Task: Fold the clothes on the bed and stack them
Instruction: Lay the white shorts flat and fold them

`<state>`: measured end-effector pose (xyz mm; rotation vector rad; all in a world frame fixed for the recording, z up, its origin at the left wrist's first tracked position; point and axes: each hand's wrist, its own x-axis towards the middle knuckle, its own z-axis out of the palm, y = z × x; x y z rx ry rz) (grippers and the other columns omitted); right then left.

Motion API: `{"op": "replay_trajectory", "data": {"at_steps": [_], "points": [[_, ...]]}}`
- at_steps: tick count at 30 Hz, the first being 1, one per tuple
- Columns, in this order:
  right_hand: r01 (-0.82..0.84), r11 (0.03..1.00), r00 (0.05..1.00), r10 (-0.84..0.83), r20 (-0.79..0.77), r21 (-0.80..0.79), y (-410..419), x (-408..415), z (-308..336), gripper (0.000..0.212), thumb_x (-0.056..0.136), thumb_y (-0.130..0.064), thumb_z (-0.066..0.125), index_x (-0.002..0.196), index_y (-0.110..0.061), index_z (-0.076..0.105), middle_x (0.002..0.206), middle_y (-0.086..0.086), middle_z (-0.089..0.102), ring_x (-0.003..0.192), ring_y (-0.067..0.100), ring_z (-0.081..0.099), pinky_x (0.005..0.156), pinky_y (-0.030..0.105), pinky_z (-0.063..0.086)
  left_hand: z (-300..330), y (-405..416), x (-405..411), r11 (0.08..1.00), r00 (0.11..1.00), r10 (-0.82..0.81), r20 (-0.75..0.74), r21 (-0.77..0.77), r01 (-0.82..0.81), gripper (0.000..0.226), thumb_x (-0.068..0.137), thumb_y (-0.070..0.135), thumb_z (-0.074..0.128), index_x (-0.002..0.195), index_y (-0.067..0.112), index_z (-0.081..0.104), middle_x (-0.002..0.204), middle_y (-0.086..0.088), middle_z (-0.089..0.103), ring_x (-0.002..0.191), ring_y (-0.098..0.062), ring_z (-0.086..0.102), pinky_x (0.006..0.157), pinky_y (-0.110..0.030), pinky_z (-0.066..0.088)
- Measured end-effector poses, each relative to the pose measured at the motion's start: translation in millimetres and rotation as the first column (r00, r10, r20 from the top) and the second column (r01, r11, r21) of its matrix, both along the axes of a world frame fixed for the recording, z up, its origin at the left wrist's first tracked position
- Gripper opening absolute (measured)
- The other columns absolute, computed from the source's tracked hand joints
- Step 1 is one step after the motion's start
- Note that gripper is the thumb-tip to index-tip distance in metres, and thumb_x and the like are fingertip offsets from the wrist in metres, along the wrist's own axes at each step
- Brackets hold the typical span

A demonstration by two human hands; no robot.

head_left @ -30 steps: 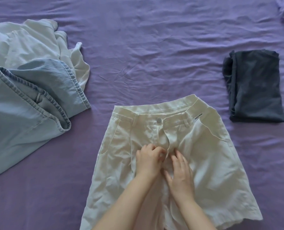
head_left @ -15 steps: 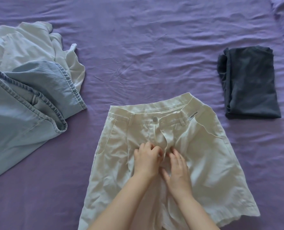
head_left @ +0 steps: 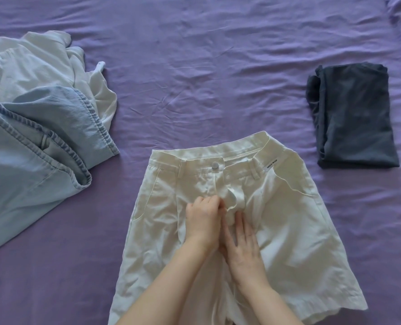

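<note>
Both hands on cream shorts (head_left: 288, 219) fly — left hand (head_left: 203, 220) pinching, right hand (head_left: 241, 242) flat.

A small white tag (head_left: 272, 164) on the waistband of the cream shorts (head_left: 295, 221) carries dark lettering, too blurred to read

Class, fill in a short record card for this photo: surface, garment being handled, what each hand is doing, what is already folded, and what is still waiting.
surface: purple bedsheet
garment in work: cream shorts, spread flat, waistband away from the person
left hand: fingers curled, pinching the fly fabric
right hand: fingers straight, pressing the fabric flat
already folded: dark garment, at the right
waiting: denim garment and white garment, heaped at the left
</note>
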<state>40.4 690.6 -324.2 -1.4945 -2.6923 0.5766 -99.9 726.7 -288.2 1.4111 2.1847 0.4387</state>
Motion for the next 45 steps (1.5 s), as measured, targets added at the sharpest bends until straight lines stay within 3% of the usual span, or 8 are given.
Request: {"op": "replay_trajectory", "data": {"at_steps": [4,9,18,27,31,34,40,45], "points": [[-0.041,0.998,0.999,0.04,0.017,0.05,-3.2,1.3,-3.5,0.084,0.08,-0.024,0.046,0.15,-0.014,0.001,0.156,0.014,0.004,0.135,0.034,0.026,0.113,0.041,0.01,6.0,9.0,-3.0,0.996,0.995,0.036,0.089,-0.09,-0.028,0.002,0.082,0.015,0.06,0.082,0.016,0.062,0.082,0.0,0.066,0.08,-0.026,0.054,0.069,-0.038,0.04],[-0.035,0.997,0.999,0.034,0.019,0.07,0.1,1.7,-0.4,0.081,0.081,-0.029,0.044,0.15,-0.012,0.004,0.148,0.01,0.027,0.132,0.033,0.03,0.112,0.04,0.012,4.3,9.3,-1.9,0.995,0.989,0.076,0.129,-0.078,-0.067,0.003,0.08,0.012,0.062,0.082,0.014,0.063,0.083,-0.004,0.064,0.08,-0.031,0.055,0.069,-0.042,0.046],[-0.082,0.996,0.987,0.076,0.145,0.038,-3.9,-1.1,-0.5,0.061,0.081,-0.024,0.037,0.14,-0.01,0.031,0.147,0.011,0.028,0.134,0.036,0.027,0.112,0.044,0.009,17.4,27.4,-13.7,0.98,0.978,0.141,0.152,-0.163,-0.116,0.007,0.09,0.02,0.055,0.093,0.022,0.061,0.1,0.005,0.061,0.094,-0.015,0.057,0.07,-0.031,0.04],[-0.063,0.995,0.994,0.069,0.089,-0.077,7.2,0.9,1.0,0.059,0.082,-0.035,0.038,0.138,-0.017,0.036,0.148,0.004,0.03,0.145,0.02,-0.005,0.113,0.035,0.008,17.8,45.9,-27.3,0.973,0.978,0.137,0.154,-0.206,-0.104,0.008,0.091,0.023,0.053,0.087,0.027,0.058,0.099,0.01,0.06,0.092,-0.011,0.056,0.07,-0.03,0.041],[-0.078,0.989,0.995,0.084,0.045,-0.122,15.0,6.1,6.1,0.068,0.079,-0.045,0.039,0.143,-0.023,0.03,0.156,-0.007,0.018,0.142,0.018,0.018,0.105,0.03,0.022,18.1,49.6,-29.1,0.978,0.987,0.101,0.128,-0.193,-0.075,0.007,0.091,0.024,0.053,0.089,0.026,0.06,0.099,0.009,0.06,0.093,-0.011,0.055,0.069,-0.03,0.041],[-0.032,0.994,0.999,0.033,0.012,-0.102,27.2,8.0,20.6,0.071,0.078,-0.057,0.038,0.14,-0.025,0.035,0.141,-0.007,0.047,0.119,0.016,0.043,0.087,0.033,0.041,17.7,51.6,-31.5,0.985,0.988,0.065,0.14,-0.165,-0.042,0.007,0.09,0.022,0.056,0.09,0.024,0.062,0.1,0.009,0.059,0.094,-0.011,0.055,0.069,-0.029,0.041],[-0.093,0.996,0.994,0.092,0.058,0.005,20.5,5.0,4.9,0.058,0.098,-0.051,0.013,0.149,-0.024,0.018,0.155,0.005,0.019,0.143,0.027,0.014,0.115,0.049,0.009,16.3,55.8,-42.1,0.983,0.983,0.0,0.184,-0.181,0.034,0.007,0.089,0.019,0.056,0.093,0.019,0.063,0.109,0.008,0.056,0.098,-0.014,0.056,0.076,-0.032,0.046],[-0.069,0.994,0.989,0.08,0.128,-0.086,22.4,1.6,-0.8,0.06,0.097,-0.052,0.009,0.149,-0.023,0.016,0.156,0.005,0.009,0.145,0.027,0.004,0.115,0.051,0.007,11.2,57.2,-44.6,0.975,0.983,-0.071,0.167,-0.195,0.104,0.01,0.09,0.02,0.056,0.098,0.019,0.062,0.107,0.006,0.056,0.098,-0.015,0.055,0.077,-0.034,0.047]]}}
